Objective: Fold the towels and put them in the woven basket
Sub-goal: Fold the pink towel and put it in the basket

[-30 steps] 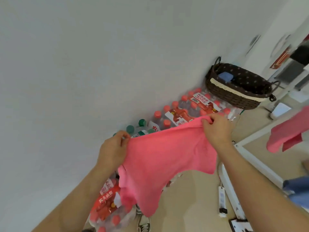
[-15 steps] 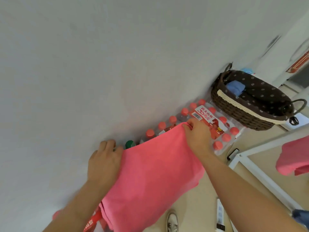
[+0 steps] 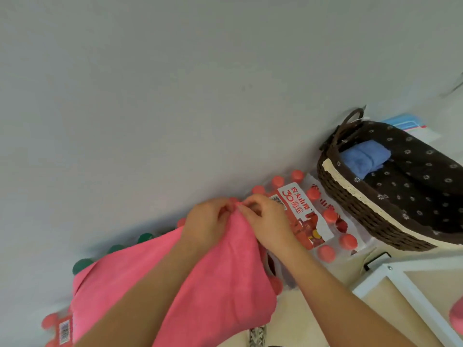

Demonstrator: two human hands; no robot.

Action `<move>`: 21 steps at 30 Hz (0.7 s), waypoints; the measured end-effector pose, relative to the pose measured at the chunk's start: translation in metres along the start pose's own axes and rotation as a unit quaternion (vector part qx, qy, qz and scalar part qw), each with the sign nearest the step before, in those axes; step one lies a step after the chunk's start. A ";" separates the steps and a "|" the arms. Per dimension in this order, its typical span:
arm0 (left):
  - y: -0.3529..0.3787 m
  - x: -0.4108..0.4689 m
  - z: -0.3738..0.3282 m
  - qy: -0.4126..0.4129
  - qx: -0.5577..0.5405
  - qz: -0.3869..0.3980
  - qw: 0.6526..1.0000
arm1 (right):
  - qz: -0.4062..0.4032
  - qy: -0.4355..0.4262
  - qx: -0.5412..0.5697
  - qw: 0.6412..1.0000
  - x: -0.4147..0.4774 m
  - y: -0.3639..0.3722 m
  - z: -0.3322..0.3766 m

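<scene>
Room: a plain pale wall (image 3: pixel 175 83) fills most of the view, with beige floor (image 3: pixel 313 309) below it.
Support: a shrink-wrapped pack of red-capped water bottles (image 3: pixel 308 216) lies along the foot of the wall, with green-capped bottles (image 3: pixel 145 237) further left. Its top is lumpy and its film glossy.
Pink towel: the pink towel (image 3: pixel 218 284) is draped over the pack's near edge, doubled, and hangs towards the floor.
Left hand: the left hand (image 3: pixel 205 221) pinches an upper corner of the towel between fingertips and thumb.
Right hand: the right hand (image 3: pixel 265 219) pinches the matching corner and touches the left.
Handling: the towel looks light, limp and fuzzy and unlikely to slip. It will sag wherever it is unsupported, so corners and the fold line are the places to grip.
Basket: the woven basket (image 3: pixel 350 194) stands at the pack's right end. It is a stiff dark-brown oval with a flower-dotted cloth liner, cream lace trim and loop handles.
Inside: a folded blue towel (image 3: pixel 363 156) lies at the basket's left end.
Nearby: a white frame (image 3: pixel 400 269) rests on the floor at lower right.
</scene>
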State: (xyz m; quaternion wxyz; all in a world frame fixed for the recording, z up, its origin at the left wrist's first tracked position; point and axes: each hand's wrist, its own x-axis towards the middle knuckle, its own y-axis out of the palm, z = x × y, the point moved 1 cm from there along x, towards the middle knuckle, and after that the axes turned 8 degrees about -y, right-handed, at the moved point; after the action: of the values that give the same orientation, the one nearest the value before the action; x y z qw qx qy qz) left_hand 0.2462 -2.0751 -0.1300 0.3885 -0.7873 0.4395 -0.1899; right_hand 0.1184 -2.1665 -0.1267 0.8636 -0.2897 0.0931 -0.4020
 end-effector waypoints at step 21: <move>0.083 0.080 -0.103 0.097 0.032 -0.061 0.993 | -0.070 0.179 -0.294 0.936 -0.053 -0.134 -0.081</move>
State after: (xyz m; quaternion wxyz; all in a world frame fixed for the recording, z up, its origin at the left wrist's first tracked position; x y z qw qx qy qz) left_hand 0.1782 -2.2135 -0.1339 0.3568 -0.7776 0.4202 -0.3023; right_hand -0.0341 -2.2299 -0.1197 0.6785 -0.4601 0.3394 -0.4613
